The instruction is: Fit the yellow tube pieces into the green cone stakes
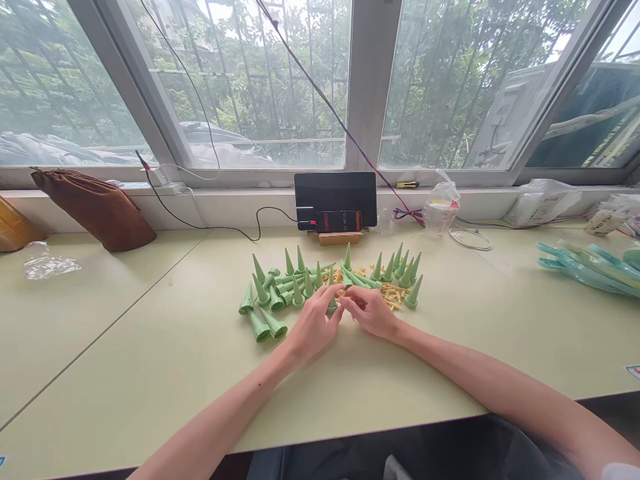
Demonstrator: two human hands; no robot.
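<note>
My left hand point(316, 319) and my right hand point(374, 312) meet over the front of a pile on the table. Their fingertips are close together in a pinch, and whatever small thing lies between them is too hidden to name. A green plastic cone point(331, 272) stands upright behind my left fingers, which partly cover it. More green cones point(261, 328) lie on their sides to the left, showing hollow open ends. Others, like a green cone point(413, 293) by my right hand, stand on their wide bases. Small yellow peg-like pieces point(395, 295) lie scattered among them.
A phone point(340, 221) with a lit screen leans on a black tablet point(336, 190) behind the pile. A brown pouch point(95, 207) stands at left. Cables, a bagged cup point(441, 212) and a green plastic bundle point(590, 267) are at right.
</note>
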